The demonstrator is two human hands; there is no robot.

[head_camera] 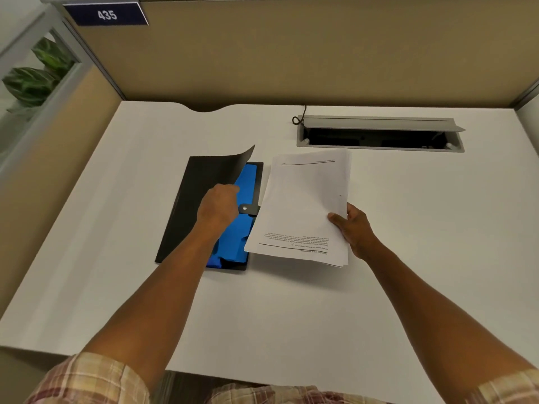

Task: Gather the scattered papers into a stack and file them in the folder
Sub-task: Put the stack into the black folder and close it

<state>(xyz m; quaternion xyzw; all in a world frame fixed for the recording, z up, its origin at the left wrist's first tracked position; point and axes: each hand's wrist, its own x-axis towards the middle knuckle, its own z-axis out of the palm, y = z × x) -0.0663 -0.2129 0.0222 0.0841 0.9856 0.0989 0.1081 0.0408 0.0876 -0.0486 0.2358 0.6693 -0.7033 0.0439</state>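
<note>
A black folder (186, 205) lies on the white desk (291, 310), left of centre. My left hand (218, 207) grips its front cover and holds it lifted, so the blue inner pockets (233, 243) show. A snap tab (249, 209) sticks out at the folder's right edge. My right hand (351, 228) holds a stack of white printed papers (303, 205) by its right edge, just right of the folder. The stack's lower left corner overlaps the blue pockets.
An open cable tray (379, 135) with a raised grey lid sits in the desk at the back right, a black cord beside it. Beige partition walls (291, 53) enclose the desk on three sides. A plant (35, 80) stands beyond the left partition.
</note>
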